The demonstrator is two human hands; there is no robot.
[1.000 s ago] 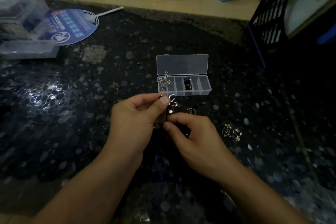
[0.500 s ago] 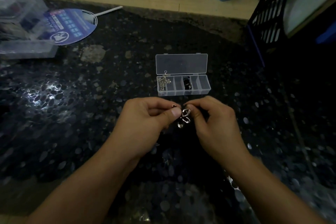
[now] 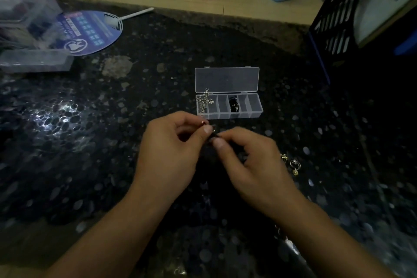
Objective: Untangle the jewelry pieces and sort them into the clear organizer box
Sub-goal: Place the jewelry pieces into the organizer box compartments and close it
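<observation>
At the centre of the frame the left hand [image 3: 171,151] and the right hand [image 3: 255,165] meet thumb to thumb over the dark speckled countertop [image 3: 90,165]. Both are curled into fine pinches on a small tangle of jewelry [image 3: 211,132] held between their fingertips. Only a coppery glint and a dark bit show, so which piece each hand has cannot be told.

Just above the hands sits the clear organizer box [image 3: 255,110], lid folded back. A silver cross pendant [image 3: 204,102] leans in its leftmost compartment and a dark piece [image 3: 233,105] lies in a middle one. The other cells look empty.

At centre right, near the right wrist, gold hoop earrings [image 3: 293,166] lie loose on the counter, not yet sorted.

These pieces will probably be very light, smooth and slippery, with thin wire loops that bend if pulled hard. The safer hold is likely on a solid ring or clasp, with fingertip pads, teasing links apart rather than tugging (dim light and a mottled surface would make a dropped piece hard to find).
</observation>
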